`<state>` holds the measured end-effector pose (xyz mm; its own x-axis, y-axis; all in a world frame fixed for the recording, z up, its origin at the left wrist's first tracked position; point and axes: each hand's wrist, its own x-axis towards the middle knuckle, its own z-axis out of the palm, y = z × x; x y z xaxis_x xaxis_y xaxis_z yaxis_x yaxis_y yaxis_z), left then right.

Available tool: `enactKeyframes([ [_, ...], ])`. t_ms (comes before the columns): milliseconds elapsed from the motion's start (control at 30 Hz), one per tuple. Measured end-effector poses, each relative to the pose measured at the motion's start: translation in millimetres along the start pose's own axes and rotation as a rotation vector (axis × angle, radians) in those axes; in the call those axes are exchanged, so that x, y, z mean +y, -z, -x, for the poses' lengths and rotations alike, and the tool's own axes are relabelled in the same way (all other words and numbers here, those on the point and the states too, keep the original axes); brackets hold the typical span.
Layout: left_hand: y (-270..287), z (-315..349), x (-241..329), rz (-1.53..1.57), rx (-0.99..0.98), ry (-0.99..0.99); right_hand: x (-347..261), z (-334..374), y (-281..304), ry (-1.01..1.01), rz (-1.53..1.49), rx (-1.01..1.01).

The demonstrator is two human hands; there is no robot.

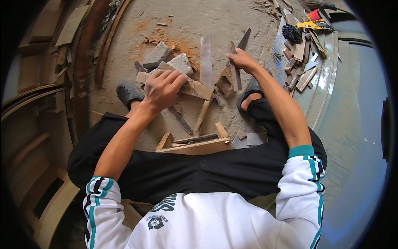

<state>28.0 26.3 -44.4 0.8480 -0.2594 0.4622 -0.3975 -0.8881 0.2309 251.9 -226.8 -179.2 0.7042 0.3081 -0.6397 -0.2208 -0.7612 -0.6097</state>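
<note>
Down below the left hand [163, 88] spreads dusty floor [178, 11].

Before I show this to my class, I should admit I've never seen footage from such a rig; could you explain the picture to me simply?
There is no machine here: these are a person's own bare hands. The single picture comes from a wide fisheye camera worn on the head, looking down, so straight edges bend near the rim and picture left is the person's left.

The left hand grips a piece of wood beside rough gray blocks. The right hand holds a narrow, flat brownish strip; its material is hard to tell. What looks like a handsaw lies behind it.

On the dusty ground, a wooden frame-like piece sits nearer the body, and wood scraps are heaped on the right.
</note>
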Motion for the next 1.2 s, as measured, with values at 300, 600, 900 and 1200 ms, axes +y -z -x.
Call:
enactKeyframes([
  [300, -19.1, 23.7, -12.7, -0.047, 0.016, 0.650, -41.7, 8.7, -37.2, 0.352, -0.216, 0.148],
  [600, -53.6, 60.6, 25.6, -0.052, -0.014, 0.636, -54.8, 66.0, -130.7, -0.094, -0.878, -0.706],
  [900, -32.2, 95.5, 27.5, -0.155, 0.077, 0.618, -15.2, 30.4, -100.9, -0.072, -0.730, -0.489],
  [1200, -15.3, 90.3, 18.8, -0.187, 0.012, 0.796, 36.6, -2.0, -60.6, -0.174, -1.336, -0.140],
])
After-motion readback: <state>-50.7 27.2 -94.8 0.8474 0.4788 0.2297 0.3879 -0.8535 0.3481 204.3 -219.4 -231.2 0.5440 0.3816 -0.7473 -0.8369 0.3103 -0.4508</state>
